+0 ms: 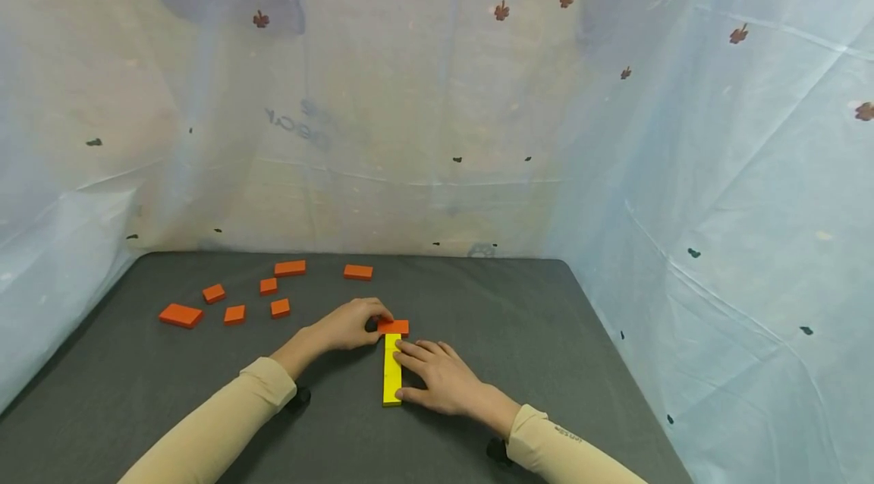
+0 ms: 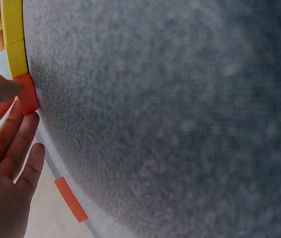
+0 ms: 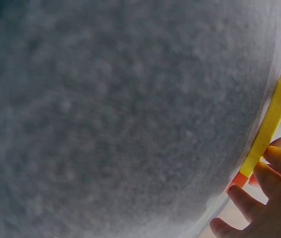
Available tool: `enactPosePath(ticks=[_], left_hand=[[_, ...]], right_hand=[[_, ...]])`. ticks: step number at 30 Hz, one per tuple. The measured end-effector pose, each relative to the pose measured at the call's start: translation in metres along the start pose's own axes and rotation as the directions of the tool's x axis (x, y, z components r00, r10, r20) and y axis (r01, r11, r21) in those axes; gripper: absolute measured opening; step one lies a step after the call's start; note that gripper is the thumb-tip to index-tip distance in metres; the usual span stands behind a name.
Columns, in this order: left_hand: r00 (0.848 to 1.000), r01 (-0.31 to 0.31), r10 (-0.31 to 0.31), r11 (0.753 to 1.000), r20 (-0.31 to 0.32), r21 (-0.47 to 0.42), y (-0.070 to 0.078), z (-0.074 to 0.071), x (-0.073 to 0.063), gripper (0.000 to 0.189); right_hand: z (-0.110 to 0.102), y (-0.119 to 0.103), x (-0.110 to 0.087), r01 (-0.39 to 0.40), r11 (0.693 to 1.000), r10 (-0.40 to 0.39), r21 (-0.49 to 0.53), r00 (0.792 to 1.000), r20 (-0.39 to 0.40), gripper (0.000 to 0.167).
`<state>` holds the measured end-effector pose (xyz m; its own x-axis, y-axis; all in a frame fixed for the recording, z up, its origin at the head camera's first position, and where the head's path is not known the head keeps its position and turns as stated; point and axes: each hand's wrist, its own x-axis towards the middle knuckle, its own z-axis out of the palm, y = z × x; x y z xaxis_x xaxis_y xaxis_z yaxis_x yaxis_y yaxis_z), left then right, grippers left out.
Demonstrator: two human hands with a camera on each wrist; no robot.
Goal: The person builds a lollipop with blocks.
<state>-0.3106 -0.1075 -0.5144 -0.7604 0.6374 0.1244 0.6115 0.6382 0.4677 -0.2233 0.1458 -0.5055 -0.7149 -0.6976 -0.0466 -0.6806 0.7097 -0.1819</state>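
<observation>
The person's left hand [image 1: 351, 323] is pinching an orange block [image 1: 396, 328] between thumb and fingers, and that block is lying crosswise on the dark grey worktop [image 1: 546, 363], touching the far end of a yellow strip [image 1: 392, 378]. The strip is running lengthwise towards the person, a thin seam near its far end showing it as two pieces set end to end, and with the block it is forming a T. The right hand [image 1: 447, 381] is resting alongside with its fingers spread and mostly extended, fingertips and thumb touching the strip's right side without closing round it. Seven loose orange blocks are lying apart beyond and to the left: three longer ones, at the far left [image 1: 180, 315], near the back edge [image 1: 290, 268] and to the right of that [image 1: 358, 272], with four shorter ones [image 1: 235, 315] sitting between the first two. No lettering is showing on the visible faces of the blocks. Small dark writing is running along the right sleeve [image 1: 580, 454], too small to read. Behind the worktop a pale sheet [image 1: 410, 105] is hanging, carrying brown leaf-like prints and faint lettering [image 1: 298, 125] too blurred to make out for certain.
</observation>
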Motion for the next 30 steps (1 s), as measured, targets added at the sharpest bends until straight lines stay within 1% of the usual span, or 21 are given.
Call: enactPosePath(ticks=[11, 17, 20, 24, 27, 30], left_hand=[[1.000, 0.017, -0.017, 1.000, -0.008, 0.018, 0.000, 0.002, -0.001, 0.032], [1.000, 0.009, -0.008, 1.000, -0.026, 0.030, -0.001, 0.002, -0.004, 0.032], [0.998, 0.010, -0.008, 0.999, -0.056, 0.038, -0.004, 0.002, -0.007, 0.032], [0.992, 0.047, -0.041, 0.998, -0.119, 0.042, -0.010, -0.004, -0.016, 0.034], [0.983, 0.072, -0.065, 0.997, -0.174, 0.037, -0.017, -0.011, -0.026, 0.036], [0.970, 0.097, -0.086, 0.995, -0.227, 0.035, -0.026, -0.020, -0.036, 0.037]], right_hand=[[0.000, 0.000, 0.000, 0.013, 0.999, -0.014, -0.038, 1.000, -0.024, 0.069], [0.000, -0.003, 0.001, 0.009, 0.999, -0.009, -0.038, 1.000, -0.023, 0.070], [0.000, -0.004, 0.002, 0.000, 1.000, -0.001, -0.007, 1.000, -0.021, 0.069], [-0.001, -0.005, 0.006, -0.027, 0.999, 0.028, 0.036, 0.999, -0.029, 0.068], [-0.002, -0.005, 0.009, -0.057, 0.998, 0.058, 0.041, 0.998, -0.025, 0.070], [-0.002, -0.005, 0.012, -0.081, 0.996, 0.081, 0.036, 0.997, -0.009, 0.072]])
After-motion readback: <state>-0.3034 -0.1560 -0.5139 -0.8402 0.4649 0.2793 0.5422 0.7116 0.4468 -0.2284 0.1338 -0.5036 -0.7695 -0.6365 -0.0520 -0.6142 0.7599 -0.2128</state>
